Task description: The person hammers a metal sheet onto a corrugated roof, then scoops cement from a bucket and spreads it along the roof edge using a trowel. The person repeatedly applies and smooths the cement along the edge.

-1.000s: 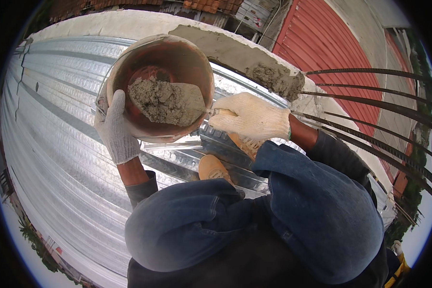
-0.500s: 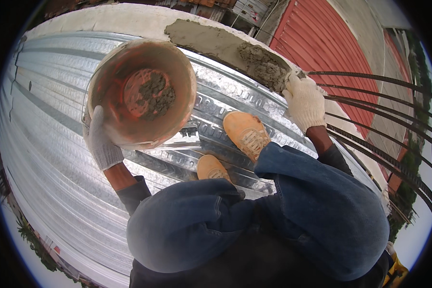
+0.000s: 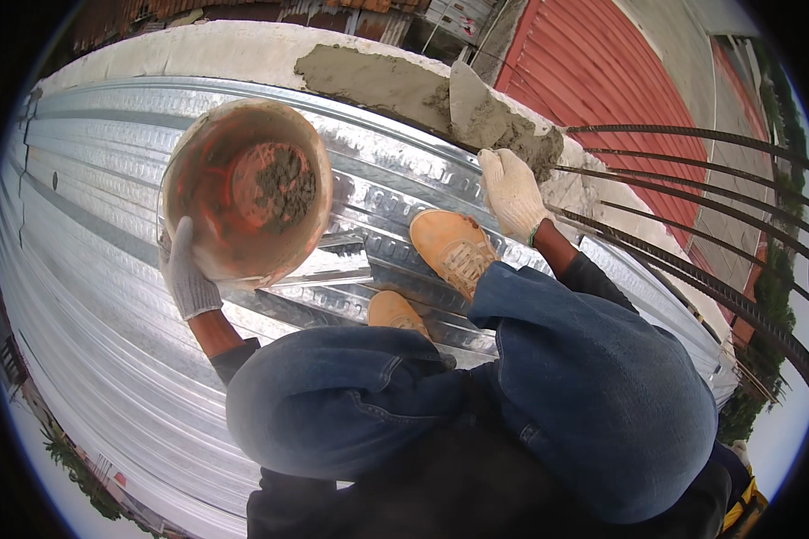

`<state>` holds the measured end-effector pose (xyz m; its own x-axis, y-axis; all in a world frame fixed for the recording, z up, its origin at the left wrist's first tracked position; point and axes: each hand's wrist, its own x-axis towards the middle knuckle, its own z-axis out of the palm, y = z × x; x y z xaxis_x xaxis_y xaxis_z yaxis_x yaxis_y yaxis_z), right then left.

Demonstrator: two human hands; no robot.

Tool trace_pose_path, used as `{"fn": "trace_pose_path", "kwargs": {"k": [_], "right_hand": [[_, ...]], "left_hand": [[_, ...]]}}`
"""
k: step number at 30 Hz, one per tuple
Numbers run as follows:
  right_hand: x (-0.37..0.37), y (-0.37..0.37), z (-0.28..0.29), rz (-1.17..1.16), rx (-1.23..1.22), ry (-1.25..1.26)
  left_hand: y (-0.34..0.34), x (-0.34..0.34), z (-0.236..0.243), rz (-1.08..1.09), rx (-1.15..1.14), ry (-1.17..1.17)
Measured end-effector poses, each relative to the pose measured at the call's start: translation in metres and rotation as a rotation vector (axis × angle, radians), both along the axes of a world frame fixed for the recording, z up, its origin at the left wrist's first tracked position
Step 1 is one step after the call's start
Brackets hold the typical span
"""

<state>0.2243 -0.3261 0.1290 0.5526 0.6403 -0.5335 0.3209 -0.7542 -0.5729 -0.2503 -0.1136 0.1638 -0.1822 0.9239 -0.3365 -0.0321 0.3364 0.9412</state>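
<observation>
My gloved left hand (image 3: 191, 278) grips the near-left rim of a bucket (image 3: 306, 242), thumb over the inside. The bucket is tilted toward me, and a lump of wet mortar (image 3: 283, 187) sits on its reddish bottom. On the right, my gloved right hand (image 3: 516, 199) is closed, its grip hiding the handle of a trowel. The pale trowel blade (image 3: 467, 103) lies against mortar (image 3: 535, 144) on top of the low wall (image 3: 234, 38). Smoother grey mortar (image 3: 368, 81) covers the wall top left of the blade.
Ribbed metal decking (image 3: 99, 216) spreads under my shoes (image 3: 454, 251). Several long rebars (image 3: 692, 171) reach out to the right beyond my right hand. Past the wall is a red corrugated roof (image 3: 593, 81). A loose metal piece (image 3: 333, 265) lies beside the bucket.
My right hand has moved left and toward me, and the trowel blade now shows on the mortar. The bucket, held by my left hand, has shifted slightly left.
</observation>
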Motion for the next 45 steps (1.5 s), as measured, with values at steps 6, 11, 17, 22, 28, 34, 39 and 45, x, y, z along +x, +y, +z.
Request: {"fn": "trace_pose_path", "kwargs": {"k": [6, 11, 17, 22, 28, 34, 39, 45], "right_hand": [[0.014, -0.022, -0.014, 0.072, -0.164, -0.151], [0.005, -0.046, -0.008, -0.207, -0.093, 0.223], [-0.01, -0.014, -0.019, -0.39, 0.067, 0.654], [-0.026, 0.022, -0.021, -0.331, 0.061, 0.636], [-0.021, 0.036, -0.04, -0.101, -0.025, 0.427], [-0.015, 0.001, -0.029, 0.113, -0.178, -0.14], [-0.002, -0.037, -0.035, 0.027, -0.197, -0.234], [-0.002, -0.055, -0.032, -0.142, -0.222, -0.205]], "left_hand": [[0.004, -0.006, -0.003, -0.011, 0.001, -0.036], [-0.007, -0.01, -0.006, 0.018, -0.003, -0.063], [-0.012, -0.006, -0.002, 0.053, 0.028, -0.039], [-0.011, 0.003, -0.01, 0.046, 0.033, -0.081], [-0.007, -0.003, -0.013, 0.068, 0.013, -0.069], [-0.001, -0.017, -0.01, 0.035, -0.009, -0.036], [0.001, -0.009, -0.01, 0.035, -0.022, -0.037], [-0.004, -0.009, -0.016, 0.006, 0.035, -0.091]]}}
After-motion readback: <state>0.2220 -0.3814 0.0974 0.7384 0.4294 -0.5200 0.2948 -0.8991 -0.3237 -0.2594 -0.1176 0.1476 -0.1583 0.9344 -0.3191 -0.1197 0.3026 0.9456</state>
